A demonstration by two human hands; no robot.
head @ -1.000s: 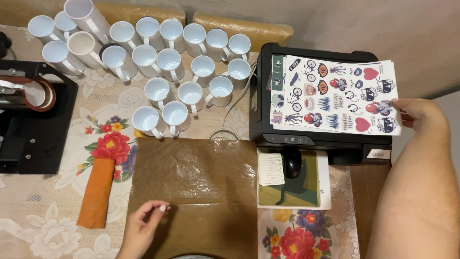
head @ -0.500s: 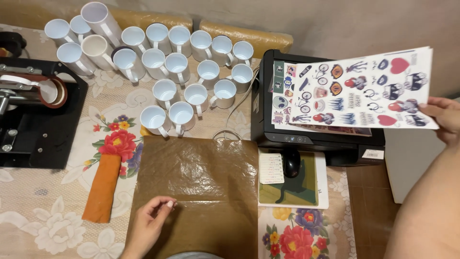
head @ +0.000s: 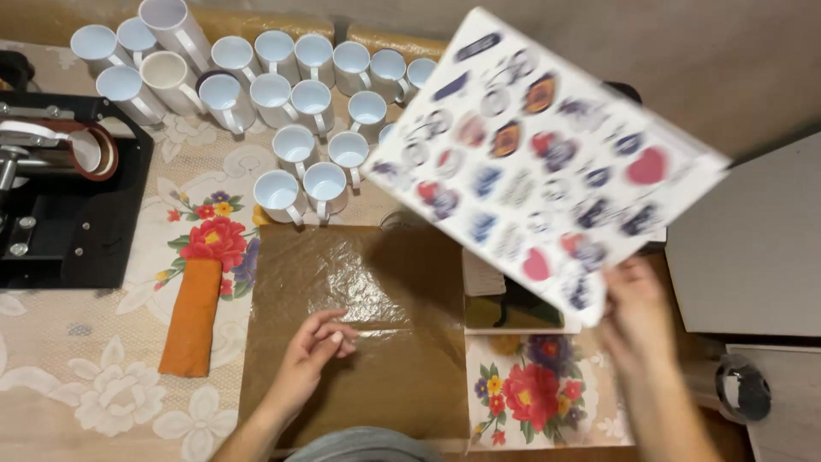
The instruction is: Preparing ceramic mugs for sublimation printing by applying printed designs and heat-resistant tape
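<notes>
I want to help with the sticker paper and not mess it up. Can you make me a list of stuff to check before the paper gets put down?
1. Right hand has the printed sheet by its lower edge: ok.
2. Sheet is steady: not ok, it is tilted in the air and blurred.
3. Brown paper lies flat on the table: ok, only a little crinkled.
4. Left hand rests on the brown paper: ok, but it covers part of the middle.
5. White mugs stand off the brown paper: ok, the nearest ones sit right at its top edge.
6. Orange cloth lies to the side: ok.
</notes>
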